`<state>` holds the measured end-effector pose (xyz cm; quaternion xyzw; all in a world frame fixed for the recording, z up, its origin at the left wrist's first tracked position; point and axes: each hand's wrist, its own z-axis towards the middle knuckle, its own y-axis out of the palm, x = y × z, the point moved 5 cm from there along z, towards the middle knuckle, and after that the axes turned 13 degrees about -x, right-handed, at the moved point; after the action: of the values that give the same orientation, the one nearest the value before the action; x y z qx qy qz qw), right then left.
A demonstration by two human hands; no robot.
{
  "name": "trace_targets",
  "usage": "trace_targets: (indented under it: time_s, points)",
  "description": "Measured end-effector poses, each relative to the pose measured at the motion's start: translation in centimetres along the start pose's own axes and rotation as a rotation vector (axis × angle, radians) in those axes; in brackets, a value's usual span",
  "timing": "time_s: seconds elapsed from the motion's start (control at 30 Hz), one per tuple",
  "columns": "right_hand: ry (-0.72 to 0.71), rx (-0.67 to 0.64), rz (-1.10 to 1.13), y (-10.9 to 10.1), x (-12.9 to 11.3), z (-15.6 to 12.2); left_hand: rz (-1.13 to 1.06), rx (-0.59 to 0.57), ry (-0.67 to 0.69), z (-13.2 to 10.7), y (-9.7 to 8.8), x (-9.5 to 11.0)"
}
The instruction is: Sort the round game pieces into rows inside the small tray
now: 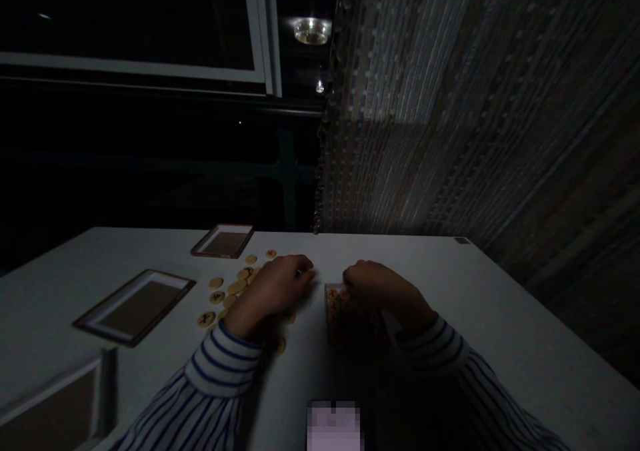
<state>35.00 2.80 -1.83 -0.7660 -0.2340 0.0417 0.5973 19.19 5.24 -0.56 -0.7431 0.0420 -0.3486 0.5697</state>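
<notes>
Wooden xiangqi pieces [235, 287] lie in a loose cluster on the white table, some showing dark or red characters. Over the right side of this cluster is my left hand [273, 284], its fingers bent and drawn in near the thumb; whatever they hold is hidden. My right hand [383, 288] is closed, fingers curled down at the far edge of a small open box [327, 318]. Inside that box sit red-marked pieces [333, 294] in rows, partly covered by the hand and deep shadow. What the right fingertips grip cannot be seen.
Three shallow rimmed trays stand to the left: a far one [223, 241], a middle one [135, 304] and a near one [55, 404]. A bead-string curtain [425, 104] hangs behind the table [480, 318] at right. A blurred pixelated patch covers the bottom centre. The light is dim.
</notes>
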Motion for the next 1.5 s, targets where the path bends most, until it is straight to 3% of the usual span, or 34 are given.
trace_targets:
  time_s: [0.3, 1.13, 1.27, 1.4, 1.5]
  points:
    - [0.082, 0.139, 0.027, -3.9, 1.3, -2.0, -0.027, 0.093, -0.025, -0.6, -1.5, 0.1]
    - [-0.039, 0.337, 0.123, -5.9, 0.9, -4.3, -0.023, 0.282, -0.021, -2.9, -4.5, 0.3]
    - [-0.056, 0.421, 0.124, -6.5, 0.8, -4.6, -0.072, 0.393, -0.082, -4.3, -4.1, -0.9]
    - [-0.028, 0.455, 0.134, -6.9, 0.8, -4.5, -0.129, 0.569, -0.188, -6.3, -3.5, -3.1]
    - [-0.01, 0.496, 0.147, -7.1, 0.6, -4.5, -0.179, 0.637, -0.248, -7.4, -2.6, -5.0]
